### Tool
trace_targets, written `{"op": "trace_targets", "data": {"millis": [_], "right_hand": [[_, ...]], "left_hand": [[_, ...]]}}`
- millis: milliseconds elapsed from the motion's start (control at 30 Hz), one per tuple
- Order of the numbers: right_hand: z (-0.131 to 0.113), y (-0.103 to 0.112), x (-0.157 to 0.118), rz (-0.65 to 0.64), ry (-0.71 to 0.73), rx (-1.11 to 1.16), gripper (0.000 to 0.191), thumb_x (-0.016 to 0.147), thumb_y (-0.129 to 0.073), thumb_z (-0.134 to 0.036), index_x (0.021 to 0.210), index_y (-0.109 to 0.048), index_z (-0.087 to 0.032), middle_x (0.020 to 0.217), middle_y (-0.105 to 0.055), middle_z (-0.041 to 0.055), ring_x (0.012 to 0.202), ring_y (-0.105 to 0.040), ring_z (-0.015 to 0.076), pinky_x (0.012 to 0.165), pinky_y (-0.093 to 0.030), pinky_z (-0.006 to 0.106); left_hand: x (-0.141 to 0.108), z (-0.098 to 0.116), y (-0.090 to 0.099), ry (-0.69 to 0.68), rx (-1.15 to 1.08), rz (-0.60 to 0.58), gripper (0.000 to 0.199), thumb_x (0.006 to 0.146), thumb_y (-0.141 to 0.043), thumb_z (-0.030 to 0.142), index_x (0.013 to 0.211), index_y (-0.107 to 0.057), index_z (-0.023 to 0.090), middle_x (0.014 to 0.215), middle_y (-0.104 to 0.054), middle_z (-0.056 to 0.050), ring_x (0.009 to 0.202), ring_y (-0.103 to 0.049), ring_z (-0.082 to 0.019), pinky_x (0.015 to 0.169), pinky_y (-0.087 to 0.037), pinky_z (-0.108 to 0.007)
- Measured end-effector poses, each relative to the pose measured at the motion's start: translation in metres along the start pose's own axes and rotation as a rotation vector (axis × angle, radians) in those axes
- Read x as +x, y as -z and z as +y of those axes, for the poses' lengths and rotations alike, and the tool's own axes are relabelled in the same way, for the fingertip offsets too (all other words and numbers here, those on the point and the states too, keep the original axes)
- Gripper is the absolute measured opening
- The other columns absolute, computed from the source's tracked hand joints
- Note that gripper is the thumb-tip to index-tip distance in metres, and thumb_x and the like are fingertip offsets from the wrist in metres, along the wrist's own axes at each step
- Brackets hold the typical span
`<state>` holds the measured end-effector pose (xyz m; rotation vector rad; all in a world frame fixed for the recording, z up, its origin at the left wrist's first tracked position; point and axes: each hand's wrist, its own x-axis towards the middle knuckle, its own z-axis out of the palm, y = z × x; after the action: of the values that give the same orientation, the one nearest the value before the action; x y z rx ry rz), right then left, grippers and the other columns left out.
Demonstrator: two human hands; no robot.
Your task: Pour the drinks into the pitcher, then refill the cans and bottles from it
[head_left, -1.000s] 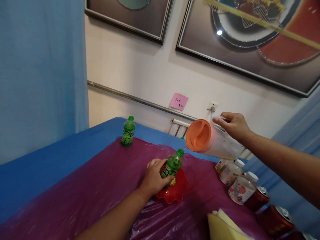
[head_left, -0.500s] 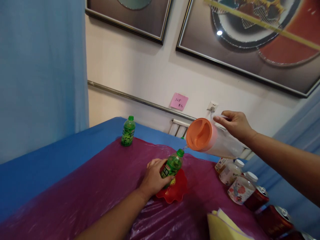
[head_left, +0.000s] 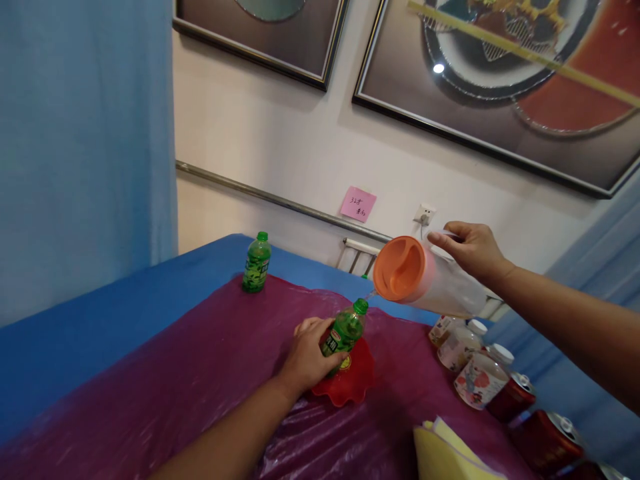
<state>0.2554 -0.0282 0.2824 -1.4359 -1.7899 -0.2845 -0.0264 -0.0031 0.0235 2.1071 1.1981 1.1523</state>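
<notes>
My left hand (head_left: 311, 353) is wrapped round a green bottle (head_left: 346, 331), which leans slightly to the right over a red scalloped dish (head_left: 356, 381). The bottle's top is green; whether a cap is on it I cannot tell. Raised at the right, my right hand (head_left: 473, 250) grips the handle of a clear pitcher (head_left: 443, 283) with an orange lid (head_left: 399, 269). The pitcher is tipped far over to the left. A thin stream of liquid shows between its spout and the bottle's top.
Another green bottle (head_left: 257, 263) stands at the back left of the purple plastic sheet (head_left: 200, 360). Along the right are white-capped bottles (head_left: 483, 377) and dark red cans (head_left: 547, 440). A folded yellow cloth (head_left: 447, 453) lies in front. Blue curtains (head_left: 85, 133) hang at both sides.
Both hands, the bottle and the tilted pitcher keep almost the same places. The view has shifted very slightly.
</notes>
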Motion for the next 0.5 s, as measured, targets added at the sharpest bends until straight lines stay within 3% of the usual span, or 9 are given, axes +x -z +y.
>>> {"op": "trace_targets", "data": {"millis": [500], "right_hand": [[-0.0005,0.0015,0.0003,-0.003,-0.01,-0.006,0.069,0.073,-0.063,-0.083,0.051,-0.033,-0.025,0.054,-0.025,-0.0052,0.052,-0.025,0.0109,0.049,-0.02,0.029]], "left_hand": [[-0.0004,0.0026,0.0016,0.014,-0.004,-0.018,0.065,0.065,-0.088,0.03,0.126,-0.069,0.023,0.123,-0.07,-0.01,0.121,-0.058,-0.032,0.108,-0.041,-0.048]]}}
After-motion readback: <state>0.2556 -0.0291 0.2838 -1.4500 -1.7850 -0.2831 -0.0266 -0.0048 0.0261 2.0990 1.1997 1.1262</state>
